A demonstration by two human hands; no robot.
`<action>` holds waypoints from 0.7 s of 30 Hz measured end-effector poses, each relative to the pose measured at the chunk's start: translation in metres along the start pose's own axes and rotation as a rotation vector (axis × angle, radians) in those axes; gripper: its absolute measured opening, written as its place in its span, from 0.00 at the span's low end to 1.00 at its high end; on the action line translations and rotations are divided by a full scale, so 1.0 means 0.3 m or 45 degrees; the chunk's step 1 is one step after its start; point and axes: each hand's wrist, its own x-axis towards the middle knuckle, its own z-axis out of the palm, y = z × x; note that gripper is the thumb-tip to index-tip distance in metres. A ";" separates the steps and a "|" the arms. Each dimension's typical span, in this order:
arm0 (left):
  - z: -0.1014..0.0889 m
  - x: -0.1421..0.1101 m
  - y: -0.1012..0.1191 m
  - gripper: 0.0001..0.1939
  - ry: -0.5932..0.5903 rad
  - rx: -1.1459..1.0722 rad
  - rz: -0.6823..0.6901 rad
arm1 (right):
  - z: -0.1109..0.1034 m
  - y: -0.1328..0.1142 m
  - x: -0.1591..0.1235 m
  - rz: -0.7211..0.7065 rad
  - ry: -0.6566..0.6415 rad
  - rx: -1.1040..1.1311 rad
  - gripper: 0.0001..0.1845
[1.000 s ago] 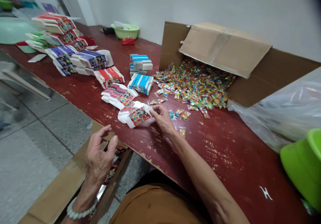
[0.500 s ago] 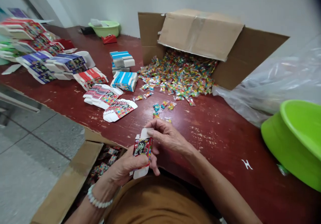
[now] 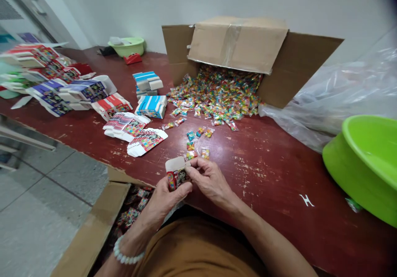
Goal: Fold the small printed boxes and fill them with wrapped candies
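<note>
Because the printed paperboard carton [image 3: 177, 178] looks light and crushable, its sides want a gentle hold; the left hand [image 3: 166, 196] grasps it, the right hand [image 3: 212, 182] pinching its top corner, by the red table [image 3: 266, 202].

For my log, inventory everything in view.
Table: one, dark red, centre
Small box: one, red, front
Flat cartons: two stacks, red and white, left
Bundled cartons: several, mixed colours, left
Open carton: one, brown, back centre
Sweets: uncountable, multicoloured, in and before open carton
Lower box: one, brown, below table
Lime basin: one, green, right
Pale basin: one, green, back
Small item: one, red, back
Plastic sheeting: uncounted, clear, right
Scrap: one, white, right
Bracelet: one, pale, left wrist
Left hand: one, on small box
Right hand: one, on small box
</note>
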 end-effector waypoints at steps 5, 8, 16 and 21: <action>-0.016 -0.009 -0.036 0.33 0.303 -0.034 0.291 | 0.015 0.010 0.003 -0.052 0.120 -0.053 0.13; -0.016 -0.019 -0.045 0.30 0.347 0.043 0.358 | 0.040 0.032 -0.003 -0.057 0.146 0.132 0.16; -0.057 -0.010 -0.008 0.12 0.177 0.066 0.217 | 0.022 0.078 0.030 0.210 -0.013 0.278 0.16; -0.072 -0.010 -0.009 0.11 0.191 0.100 0.257 | 0.020 0.055 0.052 0.200 -0.123 0.328 0.20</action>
